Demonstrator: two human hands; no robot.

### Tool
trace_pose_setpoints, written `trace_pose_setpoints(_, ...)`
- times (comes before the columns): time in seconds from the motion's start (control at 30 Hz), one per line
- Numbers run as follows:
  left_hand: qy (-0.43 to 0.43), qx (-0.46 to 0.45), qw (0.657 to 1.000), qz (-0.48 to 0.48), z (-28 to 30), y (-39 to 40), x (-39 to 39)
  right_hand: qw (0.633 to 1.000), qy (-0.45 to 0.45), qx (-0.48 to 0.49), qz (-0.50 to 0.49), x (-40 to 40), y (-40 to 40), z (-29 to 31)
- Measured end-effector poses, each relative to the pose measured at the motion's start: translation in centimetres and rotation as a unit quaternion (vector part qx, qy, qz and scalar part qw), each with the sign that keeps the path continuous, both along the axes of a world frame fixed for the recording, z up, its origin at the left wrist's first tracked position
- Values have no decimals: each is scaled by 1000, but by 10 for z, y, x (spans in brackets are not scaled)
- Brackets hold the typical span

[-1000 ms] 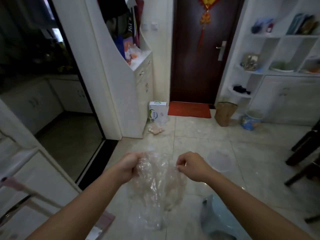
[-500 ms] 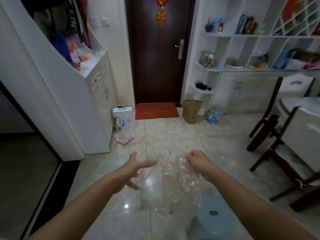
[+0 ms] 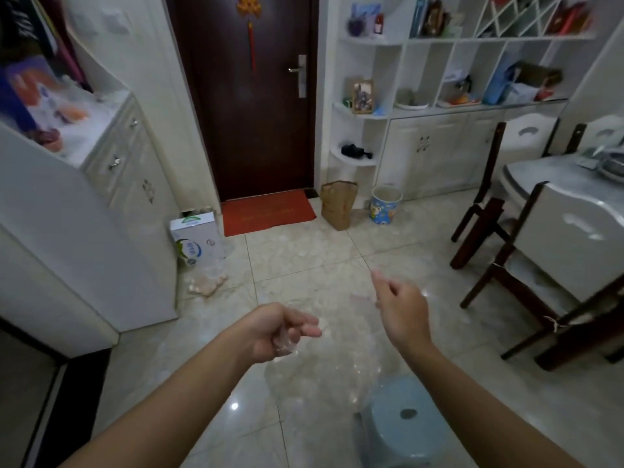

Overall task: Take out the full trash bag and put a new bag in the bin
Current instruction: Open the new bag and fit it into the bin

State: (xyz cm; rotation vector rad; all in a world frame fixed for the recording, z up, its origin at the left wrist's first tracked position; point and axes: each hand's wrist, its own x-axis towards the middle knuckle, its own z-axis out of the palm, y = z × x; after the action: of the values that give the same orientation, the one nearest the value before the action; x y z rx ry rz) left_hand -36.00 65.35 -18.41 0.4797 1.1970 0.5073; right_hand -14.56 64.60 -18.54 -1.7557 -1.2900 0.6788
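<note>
A clear, thin plastic bag [image 3: 324, 363] is stretched out between my two hands above the tiled floor, almost see-through. My left hand [image 3: 277, 329] pinches one edge of it with curled fingers. My right hand [image 3: 401, 309] is raised higher and to the right, holding the opposite edge between thumb and finger. A small bin [image 3: 385, 204] with a blue cartoon pattern stands on the floor by the white cabinet, far ahead of both hands. Beside it stands a brown paper bag [image 3: 337, 204].
A light blue plastic stool [image 3: 401, 420] sits just below my right forearm. Dark wooden chairs [image 3: 506, 271] and a table are at the right. A white carton [image 3: 196, 238] and a small bag of items [image 3: 206, 285] lie by the left cabinet. A red mat [image 3: 266, 211] fronts the dark door.
The view has swung right toward the dining chairs. My left hand, open half a second ago, has closed on the bag. Both hands have spread apart, pulling the crumpled bag open and flat.
</note>
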Motion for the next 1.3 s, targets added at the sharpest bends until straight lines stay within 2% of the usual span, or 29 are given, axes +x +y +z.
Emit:
trace_pose_setpoints(0.13, -26, -24, 999, 5, -7, 37, 33, 982, -48, -155, 101, 26, 17, -43)
trace_pose_setpoints(0.27, -19, -28, 999, 4, -7, 71, 66, 944, 7, -268, 195, 62, 44, -89)
trace_pose_setpoints(0.43, -31, -40, 998, 33, -2, 116, 91, 917, 140, -278, 248, 94, 82, -101)
trace_pose_setpoints(0.53, -38, -39, 996, 70, 7, 141, 101, 910, 107, -294, 271, 108, 102, -112)
trace_pose_setpoints(0.67, -28, -34, 995, 89, 14, 173, 110, 904, 12, -310, 295, 121, 135, -129)
trace_pose_setpoints(0.7, -17, -31, 995, 93, 14, 182, 110, 911, 3, -301, 282, 123, 143, -130)
trace_pose_setpoints(0.8, 29, -22, 995, 96, 6, 211, 110, 919, 55, -318, 226, 132, 170, -126)
trace_pose_setpoints(1.0, 102, -17, 994, 44, -39, 278, 110, 922, 157, -340, 95, 158, 231, -119)
trace_pose_setpoints(1.07, 100, -44, 993, 33, -55, 301, 112, 919, 197, -337, 59, 166, 253, -116)
trace_pose_setpoints(1.17, 68, -96, 993, 4, -79, 331, 115, 893, 285, -348, -3, 175, 287, -112)
trace_pose_setpoints(1.23, 63, -111, 992, -9, -95, 350, 115, 887, 277, -369, -29, 179, 308, -115)
trace_pose_setpoints(1.3, 54, -124, 991, -18, -106, 368, 114, 893, 232, -382, -44, 181, 329, -119)
